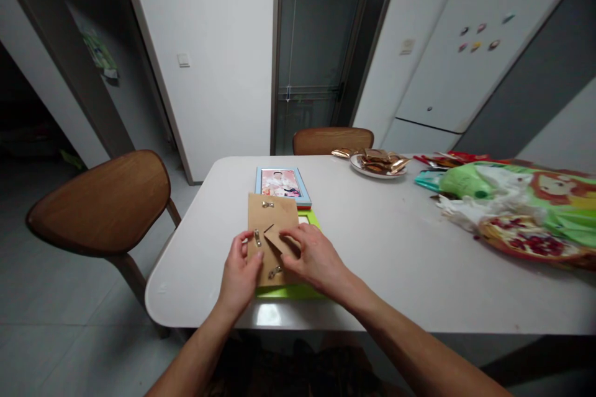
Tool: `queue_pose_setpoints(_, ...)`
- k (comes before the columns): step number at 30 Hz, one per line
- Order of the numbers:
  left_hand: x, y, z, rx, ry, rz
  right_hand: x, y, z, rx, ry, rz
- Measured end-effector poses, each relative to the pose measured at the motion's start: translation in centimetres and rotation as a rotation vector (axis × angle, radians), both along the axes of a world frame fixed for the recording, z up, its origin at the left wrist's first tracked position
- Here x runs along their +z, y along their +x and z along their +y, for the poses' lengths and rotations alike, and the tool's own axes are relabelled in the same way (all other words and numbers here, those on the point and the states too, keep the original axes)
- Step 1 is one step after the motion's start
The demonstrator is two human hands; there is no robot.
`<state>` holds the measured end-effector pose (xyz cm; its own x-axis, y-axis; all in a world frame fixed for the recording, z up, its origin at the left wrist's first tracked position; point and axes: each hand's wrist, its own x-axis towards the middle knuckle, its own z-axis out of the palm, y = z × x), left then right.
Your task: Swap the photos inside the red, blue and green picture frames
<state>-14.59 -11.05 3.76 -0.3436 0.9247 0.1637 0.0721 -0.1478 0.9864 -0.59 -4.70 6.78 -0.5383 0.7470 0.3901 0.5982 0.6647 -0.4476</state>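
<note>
A brown picture-frame backing board (pixel 261 217) with small metal clips lies over a lime-green picture frame (pixel 298 291), tilted slightly and covering most of it. My left hand (pixel 239 273) grips the board's left edge, thumb on top and fingers at the side. My right hand (pixel 316 257) is closed around the board's brown stand flap (pixel 276 237), which is raised at an angle from the board. Just beyond, a light-blue framed photo (pixel 279 185) lies face up, its near edge partly behind the board.
A plate (pixel 379 174) of gold-wrapped snacks stands at the table's far side. Green and white plastic bags (pixel 493 183) and an opened pomegranate (pixel 526 239) lie to the right. Wooden chairs stand at the left (pixel 102 205) and far edge (pixel 333 141) of the white table (pixel 195 260).
</note>
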Motion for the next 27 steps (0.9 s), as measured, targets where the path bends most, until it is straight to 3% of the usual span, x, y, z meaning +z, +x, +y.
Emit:
queue_pose_setpoints(4, 0.9, -2.7, -0.6, 0.046, -0.082, -0.239, 0.1, 0.2, -0.3, 0.051, -0.063, 0.077)
queue_pose_setpoints(11, -0.8, -8.4, -2.9, 0.231, -0.207, -0.241, -4.0, 4.9, 3.8, -0.37, -0.124, -0.226)
queue_pose_setpoints(15, -1.8, -10.2, -2.7, 0.266, -0.288, -0.054, -5.2, 5.2, 4.4, -0.404, -0.179, -0.339)
queue_pose_setpoints(18, -2.3, -10.9, -2.6, 0.316, -0.321, 0.272, -5.3, 4.9, 4.8, -0.427, -0.192, -0.314)
queue_pose_setpoints(21, -2.4, -11.0, -2.5, 0.378, -0.327, 0.652, -5.0, 5.2, 5.1, -0.462, -0.28, -0.182)
queue_pose_setpoints(23, -2.1, -10.0, -2.3, 0.394, -0.274, 0.809, -4.5, 5.7, 5.0, -0.459, -0.455, 0.012)
queue_pose_setpoints(27, -1.0, -4.7, -1.7, 0.265, -0.052, 0.819, -3.3, 6.2, 3.6, -0.293, -0.908, 0.481)
